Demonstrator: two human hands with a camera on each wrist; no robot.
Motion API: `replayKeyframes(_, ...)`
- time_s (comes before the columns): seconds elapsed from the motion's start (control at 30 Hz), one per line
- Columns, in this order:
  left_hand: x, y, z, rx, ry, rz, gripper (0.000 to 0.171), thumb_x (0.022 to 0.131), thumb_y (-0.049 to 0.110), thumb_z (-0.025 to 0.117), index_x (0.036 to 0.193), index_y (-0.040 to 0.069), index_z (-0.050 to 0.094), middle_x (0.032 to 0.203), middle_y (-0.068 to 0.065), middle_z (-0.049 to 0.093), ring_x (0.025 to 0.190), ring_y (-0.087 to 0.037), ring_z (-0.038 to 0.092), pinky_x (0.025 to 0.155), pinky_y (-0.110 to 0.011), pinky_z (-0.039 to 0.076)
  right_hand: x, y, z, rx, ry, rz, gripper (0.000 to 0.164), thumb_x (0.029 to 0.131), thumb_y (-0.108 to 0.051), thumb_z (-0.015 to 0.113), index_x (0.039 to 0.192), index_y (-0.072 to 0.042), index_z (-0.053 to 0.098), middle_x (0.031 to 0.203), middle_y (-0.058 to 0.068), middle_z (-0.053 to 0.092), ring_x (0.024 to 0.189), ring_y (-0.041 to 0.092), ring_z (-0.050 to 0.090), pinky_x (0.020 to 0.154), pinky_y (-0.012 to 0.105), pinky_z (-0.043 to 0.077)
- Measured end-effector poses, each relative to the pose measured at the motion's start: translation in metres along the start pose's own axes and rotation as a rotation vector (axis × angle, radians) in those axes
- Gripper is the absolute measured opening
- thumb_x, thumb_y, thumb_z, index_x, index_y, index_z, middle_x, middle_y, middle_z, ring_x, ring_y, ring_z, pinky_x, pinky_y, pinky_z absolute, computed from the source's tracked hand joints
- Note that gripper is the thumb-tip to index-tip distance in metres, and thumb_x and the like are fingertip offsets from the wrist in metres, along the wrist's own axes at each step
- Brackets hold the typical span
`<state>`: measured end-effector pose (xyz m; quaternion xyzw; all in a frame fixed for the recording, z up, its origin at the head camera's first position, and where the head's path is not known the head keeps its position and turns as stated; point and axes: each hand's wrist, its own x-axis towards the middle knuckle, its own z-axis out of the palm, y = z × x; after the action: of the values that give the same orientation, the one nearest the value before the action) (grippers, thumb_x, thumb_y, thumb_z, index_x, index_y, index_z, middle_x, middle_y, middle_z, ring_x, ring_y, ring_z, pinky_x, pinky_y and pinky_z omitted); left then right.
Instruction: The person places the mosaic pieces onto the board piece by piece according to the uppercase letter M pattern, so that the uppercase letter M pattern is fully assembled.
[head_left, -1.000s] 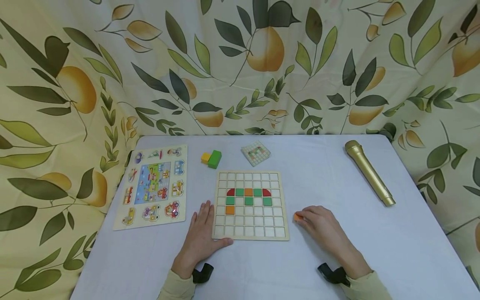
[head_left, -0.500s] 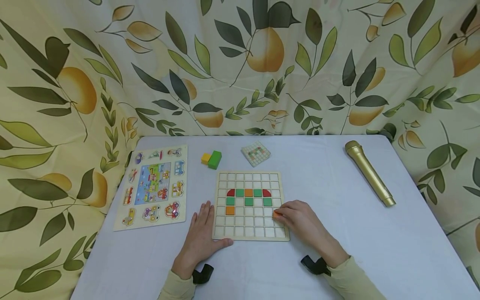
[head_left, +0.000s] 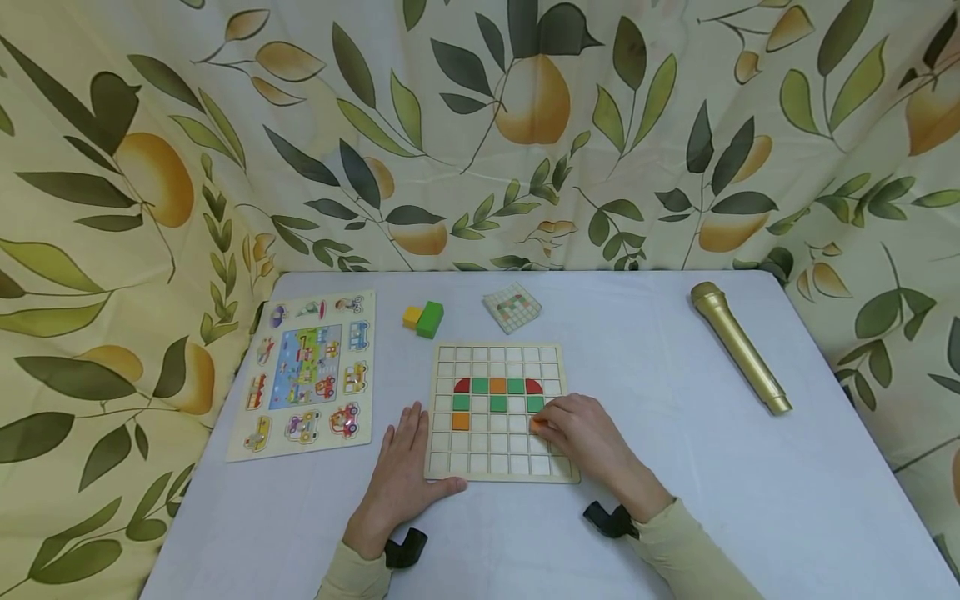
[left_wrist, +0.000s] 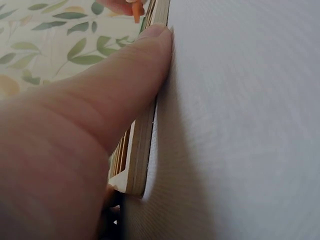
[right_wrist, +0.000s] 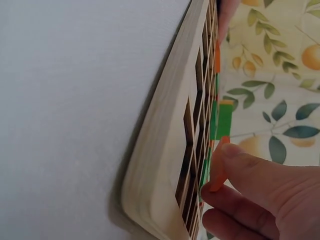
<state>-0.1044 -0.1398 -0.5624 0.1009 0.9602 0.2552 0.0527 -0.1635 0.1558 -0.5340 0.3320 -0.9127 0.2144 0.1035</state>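
Note:
My right hand pinches an orange square tile between thumb and fingers, close over the right part of a wooden grid board. Flat beside the board's left edge rests my left hand, fingers straight, its thumb along the front edge. In the grid sits a row of red, green and orange tiles, with an orange tile in the middle. Several green tiles, one of them a green tile, lie in the row below. Lower left in the grid is another orange tile.
Behind the board lie a green block, a yellow block and a small card with a grid pattern. A picture puzzle board is at left. A gold microphone-shaped object lies at right. Patterned curtains stand behind the table.
My right hand has moved left from the table beside the board to over its right side, carrying the orange tile. The left hand has stayed put.

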Motion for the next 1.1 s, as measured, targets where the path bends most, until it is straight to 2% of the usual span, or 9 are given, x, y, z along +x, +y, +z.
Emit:
replayKeyframes(0.4, -0.0002, -0.0006, 0.0006, 0.003, -0.002, -0.001, 0.12, 0.071, 0.064, 0.077, 0.152, -0.005, 0.022, 0.16, -0.018, 0.013, 0.147, -0.031, 0.005, 0.114, -0.052, 0.006, 0.0046, -0.0021, 0.0039, -0.025, -0.008, 0.015, 0.019, 0.071, -0.013, 0.088, 0.084, -0.012, 0.074, 0.083, -0.003, 0.069, 0.081, 0.019, 0.062, 0.076, 0.038, 0.05)
replayKeyframes(0.73, -0.0002, -0.0009, 0.0006, 0.002, 0.01, 0.008, 0.12, 0.071, 0.063, 0.077, 0.151, -0.007, 0.023, 0.16, -0.019, 0.015, 0.147, -0.032, 0.007, 0.114, -0.053, 0.007, 0.0034, -0.0044, 0.0074, 0.01, -0.009, 0.034, 0.016, 0.073, -0.011, 0.087, 0.083, -0.01, 0.075, 0.09, 0.002, 0.065, 0.081, 0.02, 0.058, 0.073, 0.037, 0.049)
replayKeyframes(0.87, -0.0001, -0.0006, 0.0008, -0.004, 0.008, 0.007, 0.12, 0.071, 0.063, 0.077, 0.151, -0.006, 0.022, 0.16, -0.018, 0.015, 0.147, -0.031, 0.006, 0.114, -0.053, 0.007, 0.0012, -0.0044, 0.0071, 0.027, -0.011, 0.047, 0.017, 0.072, -0.009, 0.087, 0.085, -0.009, 0.077, 0.093, 0.004, 0.061, 0.08, 0.02, 0.055, 0.07, 0.036, 0.048)
replayKeyframes(1.1, -0.0003, -0.0005, 0.0003, -0.007, 0.012, 0.017, 0.119, 0.071, 0.063, 0.077, 0.151, -0.007, 0.023, 0.159, -0.019, 0.015, 0.146, -0.033, 0.008, 0.114, -0.054, 0.008, -0.0028, -0.0029, 0.0046, 0.022, -0.012, 0.032, 0.023, 0.071, -0.008, 0.087, 0.092, -0.011, 0.079, 0.089, 0.001, 0.064, 0.081, 0.019, 0.057, 0.072, 0.035, 0.048)
